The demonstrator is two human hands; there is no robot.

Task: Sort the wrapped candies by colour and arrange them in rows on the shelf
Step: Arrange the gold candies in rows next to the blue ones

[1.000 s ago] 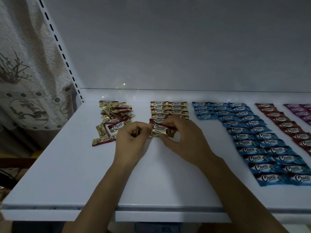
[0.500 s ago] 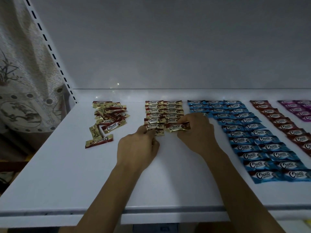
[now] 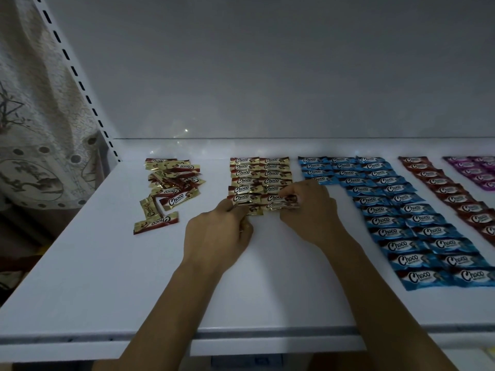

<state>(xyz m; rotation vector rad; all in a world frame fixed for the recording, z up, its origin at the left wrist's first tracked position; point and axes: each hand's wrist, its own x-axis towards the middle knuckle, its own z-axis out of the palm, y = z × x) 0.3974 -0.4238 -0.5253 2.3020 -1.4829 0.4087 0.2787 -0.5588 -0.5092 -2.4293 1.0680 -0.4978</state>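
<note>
Setting two gold candies (image 3: 281,206) at near end of gold rows (image 3: 258,174), one pinched by curled fingers of left hand (image 3: 222,232), one by right hand (image 3: 312,210). Next, probably reaching for loose pile (image 3: 174,179), ten o'clock.

The shelf (image 3: 107,277) looks like smooth, white-painted metal with a soft sheen. The gold candies (image 3: 245,180) have shiny, crinkled, foil-like wrappers, and the blue candies (image 3: 417,231) sit in glossy plastic film. The curtain (image 3: 40,129) is matt, textured cloth. The back panel (image 3: 267,62) is smooth and matt.

Dim grey wall (image 3: 267,62), perhaps patterned curtain (image 3: 40,116)
</note>
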